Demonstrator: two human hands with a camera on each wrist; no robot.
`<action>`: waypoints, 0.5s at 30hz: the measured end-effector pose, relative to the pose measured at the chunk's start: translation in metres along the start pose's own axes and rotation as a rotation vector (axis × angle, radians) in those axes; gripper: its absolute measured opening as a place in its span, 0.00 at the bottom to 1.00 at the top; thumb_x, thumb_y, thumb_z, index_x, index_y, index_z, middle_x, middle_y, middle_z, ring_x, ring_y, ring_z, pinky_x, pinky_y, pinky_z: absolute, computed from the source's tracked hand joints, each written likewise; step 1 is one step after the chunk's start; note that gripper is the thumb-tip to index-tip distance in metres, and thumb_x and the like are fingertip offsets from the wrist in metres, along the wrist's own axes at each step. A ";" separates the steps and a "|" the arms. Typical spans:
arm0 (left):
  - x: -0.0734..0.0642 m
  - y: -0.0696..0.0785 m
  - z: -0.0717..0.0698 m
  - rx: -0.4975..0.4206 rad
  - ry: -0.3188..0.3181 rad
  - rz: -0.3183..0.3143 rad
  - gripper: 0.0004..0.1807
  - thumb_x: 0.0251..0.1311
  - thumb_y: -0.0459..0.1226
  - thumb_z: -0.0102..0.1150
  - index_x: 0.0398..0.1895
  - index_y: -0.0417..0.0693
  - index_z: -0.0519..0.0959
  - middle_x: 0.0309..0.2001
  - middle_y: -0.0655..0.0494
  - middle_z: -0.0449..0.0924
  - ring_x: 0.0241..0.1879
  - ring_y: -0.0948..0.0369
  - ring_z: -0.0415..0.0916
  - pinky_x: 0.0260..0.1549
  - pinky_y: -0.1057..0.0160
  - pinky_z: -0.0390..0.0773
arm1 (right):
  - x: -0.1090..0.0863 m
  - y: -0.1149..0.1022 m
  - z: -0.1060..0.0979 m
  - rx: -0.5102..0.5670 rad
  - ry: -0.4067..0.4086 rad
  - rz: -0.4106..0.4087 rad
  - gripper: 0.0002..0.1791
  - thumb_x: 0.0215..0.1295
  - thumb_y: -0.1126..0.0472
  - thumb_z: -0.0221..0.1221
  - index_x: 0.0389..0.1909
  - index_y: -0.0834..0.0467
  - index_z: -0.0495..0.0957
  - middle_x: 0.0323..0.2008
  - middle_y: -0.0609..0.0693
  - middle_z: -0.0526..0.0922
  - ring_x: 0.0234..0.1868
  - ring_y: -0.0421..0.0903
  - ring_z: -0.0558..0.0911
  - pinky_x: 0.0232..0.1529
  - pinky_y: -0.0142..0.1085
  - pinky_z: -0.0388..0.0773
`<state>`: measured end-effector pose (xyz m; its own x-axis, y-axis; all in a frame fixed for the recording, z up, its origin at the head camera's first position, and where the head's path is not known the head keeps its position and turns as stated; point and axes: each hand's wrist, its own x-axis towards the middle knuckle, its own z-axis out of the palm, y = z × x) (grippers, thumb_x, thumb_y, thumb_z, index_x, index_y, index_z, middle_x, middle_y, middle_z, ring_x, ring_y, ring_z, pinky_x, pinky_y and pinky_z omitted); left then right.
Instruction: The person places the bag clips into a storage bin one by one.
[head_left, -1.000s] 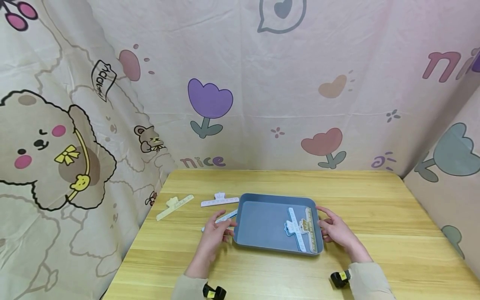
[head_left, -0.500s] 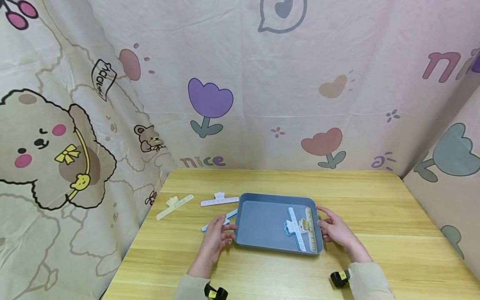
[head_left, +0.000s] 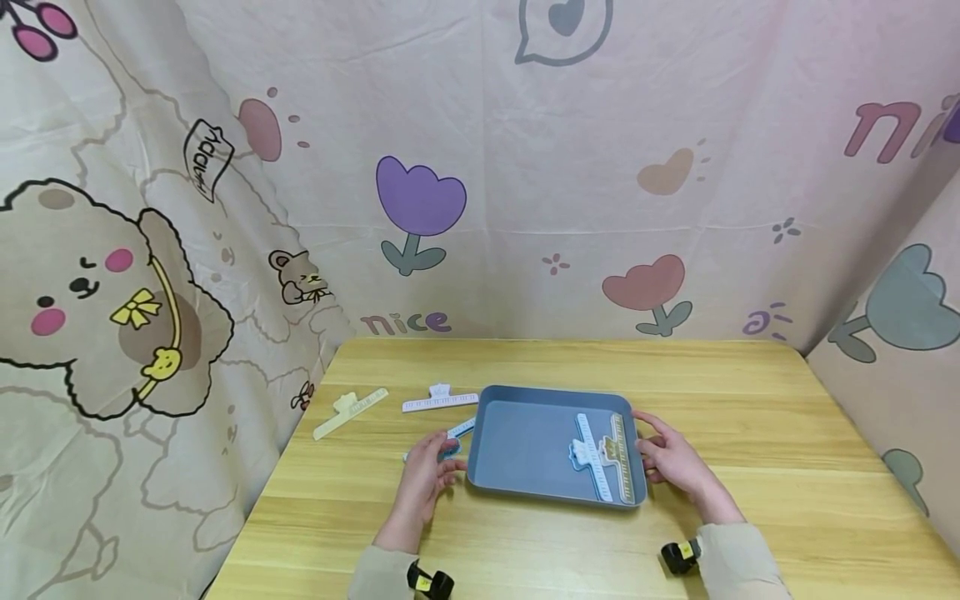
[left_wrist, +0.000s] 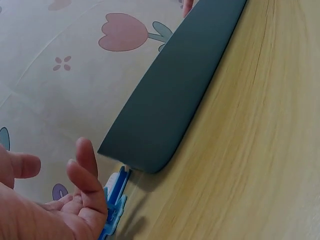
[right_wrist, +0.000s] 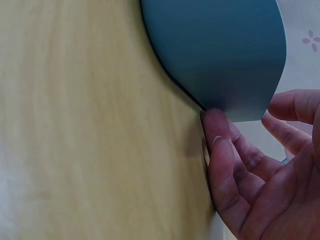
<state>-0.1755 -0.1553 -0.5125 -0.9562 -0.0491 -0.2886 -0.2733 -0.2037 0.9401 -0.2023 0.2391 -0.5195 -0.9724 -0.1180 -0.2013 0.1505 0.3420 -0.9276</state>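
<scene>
A shallow grey-blue tray (head_left: 517, 450) lies on the table with two ruler clips along its right side, a light blue ruler clip (head_left: 592, 458) and a white-and-brown one (head_left: 621, 458). By the tray's left wall is my left hand (head_left: 422, 475), fingers loosely bent and holding nothing. Partly hidden behind that hand lies a blue ruler clip (left_wrist: 115, 200). My right hand (head_left: 673, 460) is at the tray's right end, fingertips against the outer wall near the table and the thumb at the rim, as the right wrist view shows.
A pale yellow ruler clip (head_left: 350, 412) lies at the far left of the wooden table (head_left: 765, 417). Nearer the tray's back left corner is a white ruler clip (head_left: 440, 400). A printed curtain (head_left: 510, 183) hangs behind the table and along both sides.
My left hand's fingers have drawn slightly away from the tray's left rim, toward the near side. The right hand, the tray and the clips stay in place.
</scene>
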 end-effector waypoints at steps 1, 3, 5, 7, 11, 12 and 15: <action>0.000 0.000 -0.001 -0.001 0.006 0.003 0.29 0.77 0.42 0.39 0.70 0.29 0.56 0.59 0.33 0.67 0.34 0.56 0.80 0.28 0.67 0.75 | 0.000 0.000 0.000 -0.002 0.001 0.001 0.32 0.72 0.68 0.49 0.75 0.57 0.54 0.37 0.60 0.78 0.28 0.48 0.78 0.24 0.39 0.78; 0.000 0.001 -0.002 -0.005 0.013 0.009 0.29 0.76 0.41 0.40 0.71 0.28 0.54 0.60 0.33 0.67 0.34 0.55 0.80 0.27 0.67 0.75 | 0.000 0.000 0.000 -0.006 0.003 0.001 0.32 0.72 0.68 0.49 0.75 0.57 0.54 0.37 0.60 0.78 0.28 0.48 0.78 0.24 0.39 0.78; 0.000 0.001 -0.003 -0.006 0.019 0.012 0.29 0.76 0.41 0.41 0.71 0.28 0.54 0.59 0.33 0.67 0.34 0.55 0.80 0.27 0.68 0.75 | 0.000 0.000 0.000 -0.009 0.004 0.002 0.32 0.72 0.68 0.49 0.75 0.57 0.54 0.37 0.59 0.78 0.28 0.48 0.78 0.24 0.39 0.78; 0.000 0.000 -0.003 -0.003 0.022 0.010 0.30 0.75 0.40 0.42 0.71 0.28 0.54 0.59 0.33 0.68 0.35 0.55 0.80 0.27 0.67 0.75 | 0.000 0.000 0.000 -0.010 0.006 0.004 0.32 0.72 0.68 0.49 0.75 0.57 0.55 0.37 0.59 0.78 0.28 0.48 0.78 0.25 0.39 0.78; 0.001 0.000 -0.003 0.012 0.025 0.011 0.30 0.74 0.40 0.43 0.71 0.27 0.54 0.58 0.34 0.69 0.35 0.56 0.80 0.27 0.67 0.75 | 0.000 0.001 0.000 -0.012 0.007 0.006 0.32 0.72 0.67 0.49 0.75 0.57 0.55 0.37 0.59 0.78 0.29 0.49 0.79 0.25 0.39 0.78; 0.002 0.000 -0.003 0.015 0.026 0.012 0.31 0.74 0.40 0.43 0.71 0.27 0.54 0.58 0.34 0.69 0.35 0.56 0.80 0.27 0.67 0.75 | 0.000 0.001 0.000 -0.013 0.007 0.006 0.32 0.72 0.67 0.49 0.75 0.57 0.55 0.37 0.59 0.78 0.29 0.49 0.78 0.25 0.39 0.78; 0.002 0.000 -0.003 0.021 0.026 0.016 0.31 0.75 0.41 0.43 0.71 0.26 0.54 0.58 0.34 0.68 0.35 0.57 0.80 0.28 0.67 0.75 | 0.000 0.001 0.000 -0.018 0.007 0.006 0.32 0.72 0.67 0.49 0.75 0.57 0.55 0.37 0.59 0.78 0.29 0.49 0.78 0.25 0.39 0.78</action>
<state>-0.1768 -0.1584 -0.5138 -0.9574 -0.0775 -0.2781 -0.2606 -0.1826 0.9480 -0.2021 0.2395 -0.5203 -0.9726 -0.1097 -0.2048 0.1533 0.3592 -0.9206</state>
